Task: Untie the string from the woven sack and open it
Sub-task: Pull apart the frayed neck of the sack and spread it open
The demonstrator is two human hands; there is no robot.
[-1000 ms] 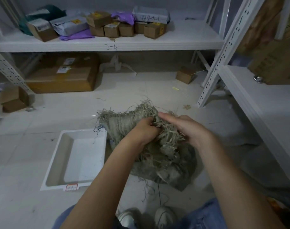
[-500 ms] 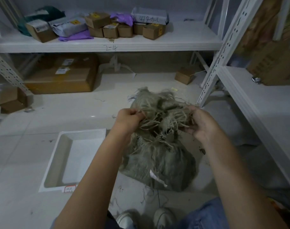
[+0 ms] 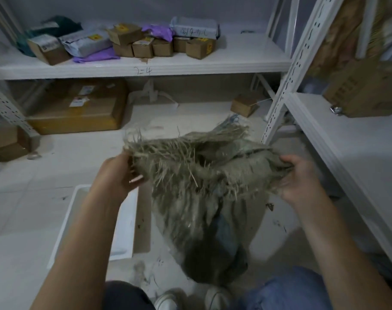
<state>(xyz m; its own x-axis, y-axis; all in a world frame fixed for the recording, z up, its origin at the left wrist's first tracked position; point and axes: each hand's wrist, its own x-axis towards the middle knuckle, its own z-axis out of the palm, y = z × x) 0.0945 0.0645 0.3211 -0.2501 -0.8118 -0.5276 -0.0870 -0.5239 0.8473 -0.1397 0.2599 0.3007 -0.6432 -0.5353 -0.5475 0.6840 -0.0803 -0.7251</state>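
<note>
A grey-green woven sack (image 3: 197, 211) with a frayed, stringy top edge stands on the floor between my arms. My left hand (image 3: 119, 175) grips the left side of its mouth. My right hand (image 3: 300, 177) grips the right side. The mouth (image 3: 210, 155) is stretched wide between them, and a dark gap shows inside. Blue threads (image 3: 233, 119) stick up from the far rim. I cannot make out a tied string around the neck.
A white rectangular tray (image 3: 123, 233) lies on the floor at the left of the sack. White metal shelving (image 3: 324, 139) runs along the right, with a perforated upright (image 3: 280, 104) close by. Cardboard boxes (image 3: 78, 108) sit under the far shelf. My shoes (image 3: 190, 298) are below.
My hands have moved apart, left going left and right going right, spreading the sack's bunched top into an open mouth. The frayed edge has risen and widened.
</note>
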